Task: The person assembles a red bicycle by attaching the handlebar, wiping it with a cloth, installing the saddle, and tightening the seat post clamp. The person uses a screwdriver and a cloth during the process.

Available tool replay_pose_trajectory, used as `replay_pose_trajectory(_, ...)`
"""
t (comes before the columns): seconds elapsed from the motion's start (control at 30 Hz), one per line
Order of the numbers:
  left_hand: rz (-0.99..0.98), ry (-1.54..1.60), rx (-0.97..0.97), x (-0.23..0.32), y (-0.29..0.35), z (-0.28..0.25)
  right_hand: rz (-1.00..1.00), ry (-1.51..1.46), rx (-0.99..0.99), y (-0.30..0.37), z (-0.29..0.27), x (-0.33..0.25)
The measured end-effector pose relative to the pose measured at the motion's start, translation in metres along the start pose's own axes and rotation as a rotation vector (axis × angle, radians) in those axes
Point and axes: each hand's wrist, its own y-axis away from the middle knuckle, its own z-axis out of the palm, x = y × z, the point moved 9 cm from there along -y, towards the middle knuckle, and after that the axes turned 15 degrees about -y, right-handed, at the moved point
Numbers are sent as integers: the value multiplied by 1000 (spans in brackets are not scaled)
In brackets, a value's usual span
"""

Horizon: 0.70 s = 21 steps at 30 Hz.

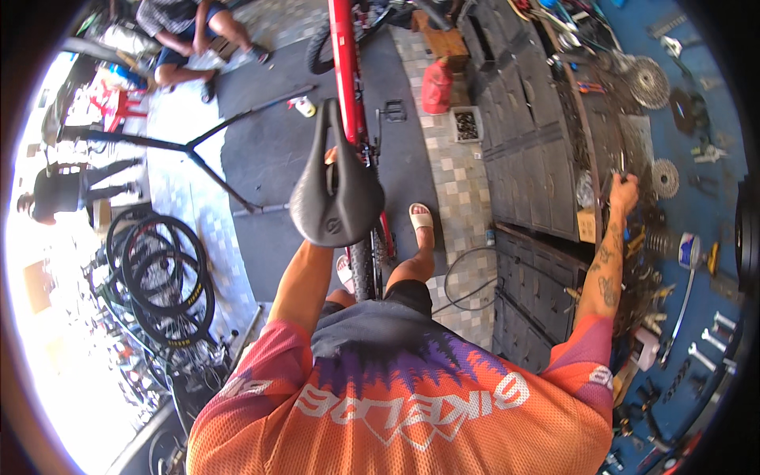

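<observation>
Right hand [624, 195] is resting at the cluttered bench [582, 120], apparently fetching something; left hand [331, 156] is hiding beneath the saddle [336, 210] of the red bicycle [343, 47] in front (can't tell either grip); next is likely needing steadiness.

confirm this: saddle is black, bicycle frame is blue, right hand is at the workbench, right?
Not quite: the bicycle frame is red, not blue, as the head view shows. The saddle is black and the right hand is at the workbench.
</observation>
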Motion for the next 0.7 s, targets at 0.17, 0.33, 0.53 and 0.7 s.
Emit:
replay_pose_trajectory(0.17, 9, 45, -1, 4, 2, 1, -311, -306, 390, 76, -69, -138)
replay_pose_trajectory(0.33, 32, 90, -18, 1, 1, 10, 242, -1199, -409, 223, -60, -291)
replay_pose_trajectory(0.53, 54, 143, -46, -2, 2, 18, -406, -1229, -1144, 413, -124, -514)
replay_pose_trajectory(0.7, 85, 219, -57, -3, 3, 26, -610, -537, -1202, 442, -87, -567)
